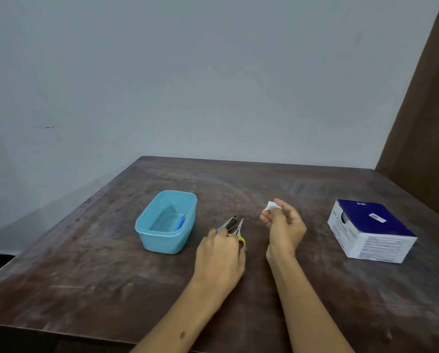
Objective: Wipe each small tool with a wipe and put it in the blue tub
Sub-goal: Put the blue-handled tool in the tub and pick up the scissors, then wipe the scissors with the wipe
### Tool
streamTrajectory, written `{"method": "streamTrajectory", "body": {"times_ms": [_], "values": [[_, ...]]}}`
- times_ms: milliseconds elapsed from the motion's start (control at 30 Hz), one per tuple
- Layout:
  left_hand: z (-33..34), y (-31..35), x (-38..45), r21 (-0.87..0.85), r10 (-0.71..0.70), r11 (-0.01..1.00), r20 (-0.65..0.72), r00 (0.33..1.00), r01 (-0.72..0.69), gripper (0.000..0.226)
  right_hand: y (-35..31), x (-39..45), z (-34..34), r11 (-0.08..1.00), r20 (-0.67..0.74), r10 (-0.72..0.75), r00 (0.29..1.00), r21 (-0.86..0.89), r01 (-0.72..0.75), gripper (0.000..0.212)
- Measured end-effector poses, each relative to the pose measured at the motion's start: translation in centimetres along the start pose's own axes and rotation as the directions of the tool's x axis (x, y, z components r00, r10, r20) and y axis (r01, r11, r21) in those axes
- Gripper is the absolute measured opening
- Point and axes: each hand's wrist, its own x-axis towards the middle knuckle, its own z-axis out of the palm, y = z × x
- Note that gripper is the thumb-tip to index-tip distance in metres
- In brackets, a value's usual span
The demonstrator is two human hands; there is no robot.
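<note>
Brown table [91,263] against grey wall carried one blue tub [166,221], mid-table toward left edge, one blue-handled tool [180,222] inside. Beside tub, left hand [219,253] lay knuckles-up, fingers curled on metal tools [230,222]; count unclear. Right hand [284,226], raised, pinched one white wipe [271,205]. One box [371,231] near right edge.

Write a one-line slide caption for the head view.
Left hand reaches the small tools beside the blue tub; right hand pinches a white wipe.

Dim, flat, bluish light; soft shadows; slightly soft focus; wide-angle bending at edges.
</note>
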Motion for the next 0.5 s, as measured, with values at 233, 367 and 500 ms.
{"method": "streamTrajectory", "body": {"times_ms": [233, 367, 500], "values": [[0.2, 0.6, 0.0, 0.044, -0.042, 0.998, 0.032, 0.999, 0.040, 0.027, 0.0, 0.2, 0.2, 0.997, -0.001, 0.055, 0.998, 0.056, -0.055, 0.008], [-0.4, 1.1, 0.1, 0.107, -0.051, 0.993, 0.036, 0.998, 0.047, 0.018, 0.0, 0.1, 0.0, 0.999, 0.011, 0.037, 0.999, 0.029, -0.038, 0.011], [-0.9, 0.7, 0.6, 0.066, -0.106, 0.992, -0.037, 0.994, 0.108, 0.019, -0.1, -0.1, -0.2, 0.999, 0.055, 0.044, 0.997, 0.000, -0.044, 0.016]]}}
